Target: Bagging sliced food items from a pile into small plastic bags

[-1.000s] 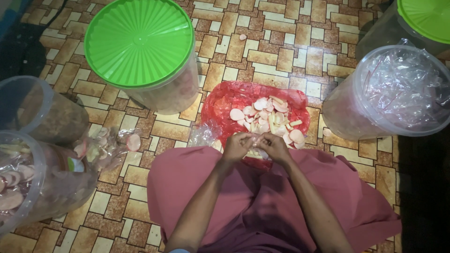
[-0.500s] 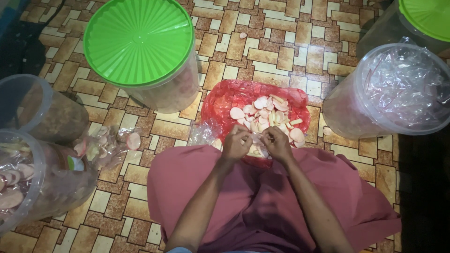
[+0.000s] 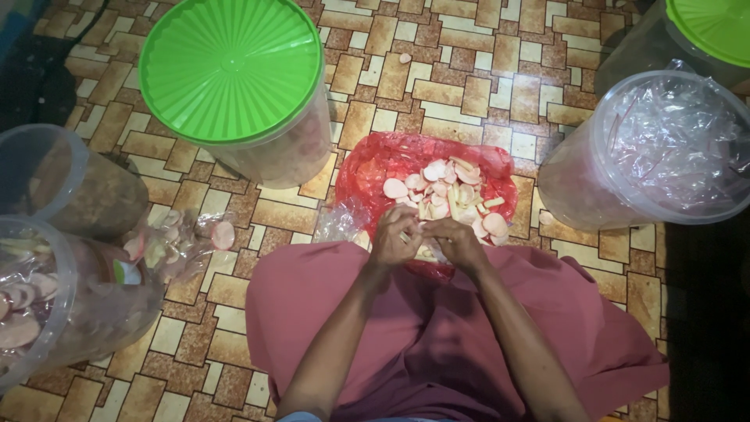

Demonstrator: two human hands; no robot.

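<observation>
Both hands meet at the near edge of the red plastic bag spread on the tiled floor. Left hand and right hand are together, fingertips touching, pinched on a small clear packet between them; too small to tell what's in it. Both curled tight, not spread.

The bag holds a loose pile of pale pink and cream crackers, round slices plus a few sticks. It lies just beyond the person's lap, which is covered in maroon cloth. A crumpled clear plastic sheet touches the bag's left edge.

Around it:
- big clear tub with green lid, upper left, shut
- open clear tub on the right, lined with crinkled plastic
- 2nd green-lidded tub at top right corner, partly cut off
- 2 open tubs on the left, the far one dark inside, the near one holding pink slices
- a small filled bag of crackers on the floor beside those 2

1 stray cracker sits alone on the tiles, well apart from the pile.
</observation>
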